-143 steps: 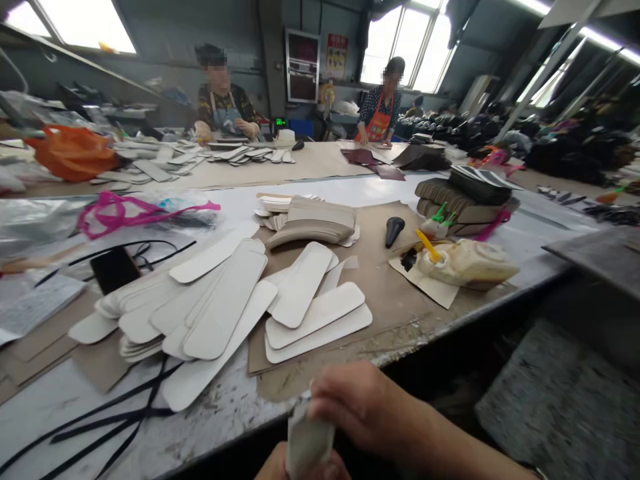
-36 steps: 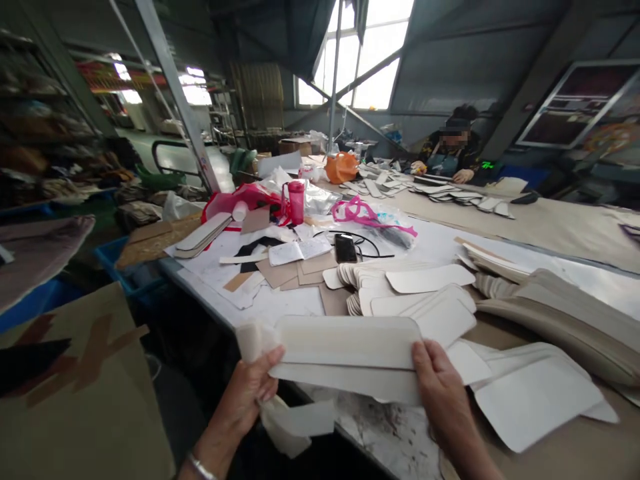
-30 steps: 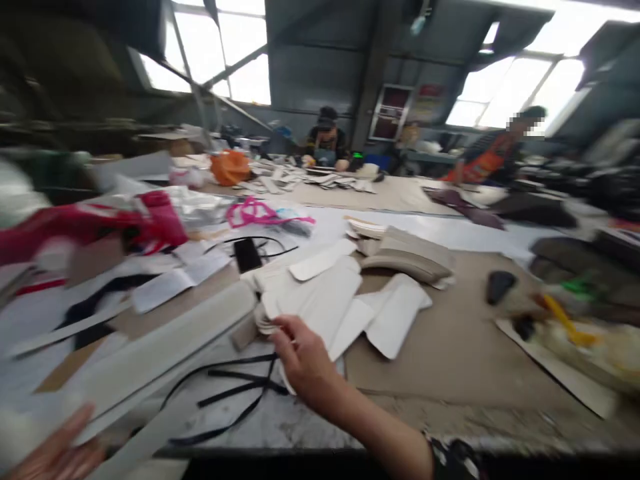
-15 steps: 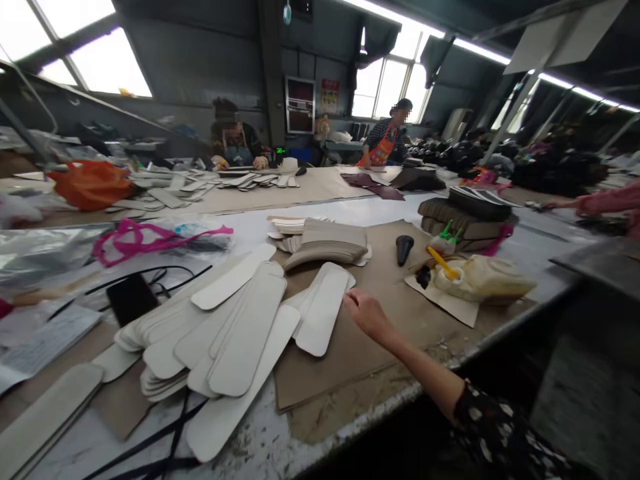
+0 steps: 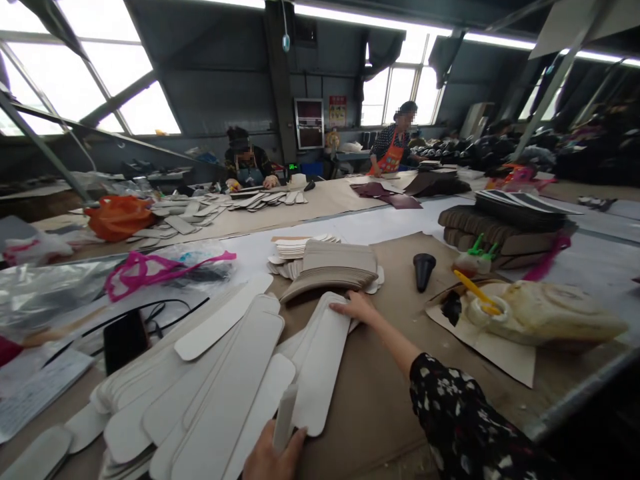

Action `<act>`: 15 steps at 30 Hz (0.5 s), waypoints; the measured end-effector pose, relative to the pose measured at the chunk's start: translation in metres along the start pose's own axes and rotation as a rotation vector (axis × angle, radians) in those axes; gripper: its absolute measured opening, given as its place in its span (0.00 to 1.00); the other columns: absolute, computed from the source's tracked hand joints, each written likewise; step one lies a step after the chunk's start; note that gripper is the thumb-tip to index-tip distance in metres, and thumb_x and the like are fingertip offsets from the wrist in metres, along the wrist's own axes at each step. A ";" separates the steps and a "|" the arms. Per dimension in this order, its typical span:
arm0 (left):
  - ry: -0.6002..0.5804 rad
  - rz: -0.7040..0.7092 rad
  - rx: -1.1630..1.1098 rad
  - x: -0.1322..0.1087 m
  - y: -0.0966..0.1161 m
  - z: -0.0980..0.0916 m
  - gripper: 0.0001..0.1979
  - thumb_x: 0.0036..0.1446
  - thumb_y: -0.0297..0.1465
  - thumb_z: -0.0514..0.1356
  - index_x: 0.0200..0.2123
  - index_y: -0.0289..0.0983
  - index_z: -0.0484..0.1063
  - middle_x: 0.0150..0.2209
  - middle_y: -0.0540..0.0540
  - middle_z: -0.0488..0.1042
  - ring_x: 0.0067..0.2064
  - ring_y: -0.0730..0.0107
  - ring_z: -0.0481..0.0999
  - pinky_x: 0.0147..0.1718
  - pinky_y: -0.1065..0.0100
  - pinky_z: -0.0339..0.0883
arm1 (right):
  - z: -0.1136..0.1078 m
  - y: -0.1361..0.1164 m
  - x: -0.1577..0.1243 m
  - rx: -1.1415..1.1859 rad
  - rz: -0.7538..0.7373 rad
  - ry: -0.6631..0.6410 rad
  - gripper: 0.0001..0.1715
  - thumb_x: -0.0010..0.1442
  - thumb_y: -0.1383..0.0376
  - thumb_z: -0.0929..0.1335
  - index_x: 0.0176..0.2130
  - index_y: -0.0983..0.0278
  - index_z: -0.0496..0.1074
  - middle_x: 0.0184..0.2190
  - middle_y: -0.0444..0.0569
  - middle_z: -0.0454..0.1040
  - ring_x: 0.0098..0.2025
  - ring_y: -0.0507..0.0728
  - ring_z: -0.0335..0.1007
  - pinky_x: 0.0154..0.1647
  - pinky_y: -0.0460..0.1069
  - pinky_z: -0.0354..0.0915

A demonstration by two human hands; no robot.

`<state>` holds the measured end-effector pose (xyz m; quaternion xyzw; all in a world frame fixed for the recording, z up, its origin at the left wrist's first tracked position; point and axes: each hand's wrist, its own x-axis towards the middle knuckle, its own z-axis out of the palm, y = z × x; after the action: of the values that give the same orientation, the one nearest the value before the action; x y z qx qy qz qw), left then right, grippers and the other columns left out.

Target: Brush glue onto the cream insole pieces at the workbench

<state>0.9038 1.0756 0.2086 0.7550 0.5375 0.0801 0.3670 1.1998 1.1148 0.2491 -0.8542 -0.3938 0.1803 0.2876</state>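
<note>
A long white rounded strip (image 5: pixel 323 363) lies lengthwise near the centre of the frame, on the brown paper sheet (image 5: pixel 380 400) that covers this part of the counter (image 5: pixel 400 220). Its far end is touched by the right hand (image 5: pixel 356 308), which is laid flat on it with the fingers extended and nothing gripped; the arm in a dark flowered sleeve (image 5: pixel 465 427) runs from there to the lower right of the frame. At the bottom edge, just left of centre, a narrow folded grey-white piece (image 5: pixel 285 419) is held upright in the left hand (image 5: pixel 273 457), pinched between thumb and fingers. To the left of the strip, a fanned spread of similar white strips (image 5: pixel 215 393) is seen, overlapping one another toward the lower left. Just beyond the right hand, a curved stack of beige pieces (image 5: pixel 333 267) is set, with smaller white pieces behind it. Right of centre, a black cone-shaped object (image 5: pixel 424 270) stands on the paper, and further right a cream-coloured container with a yellow-handled tool (image 5: pixel 480 297) is placed on a cardboard sheet. At centre left, a black phone (image 5: pixel 124 340) and a pink cord (image 5: pixel 150 270) are seen. Two other people are at work at the far side of the counter, upper centre.
</note>
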 end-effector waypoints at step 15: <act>0.218 0.014 -0.538 -0.021 0.026 -0.022 0.29 0.36 0.43 0.66 0.41 0.35 0.66 0.45 0.41 0.72 0.47 0.53 0.70 0.45 0.61 0.63 | -0.063 0.060 -0.154 0.750 -0.207 0.184 0.17 0.51 0.55 0.69 0.37 0.63 0.67 0.29 0.41 0.70 0.30 0.52 0.64 0.33 0.46 0.64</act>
<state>0.9033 1.0636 0.2470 0.6212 0.5280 0.3031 0.4934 1.1709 0.9417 0.2725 -0.6582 -0.3575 0.2042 0.6303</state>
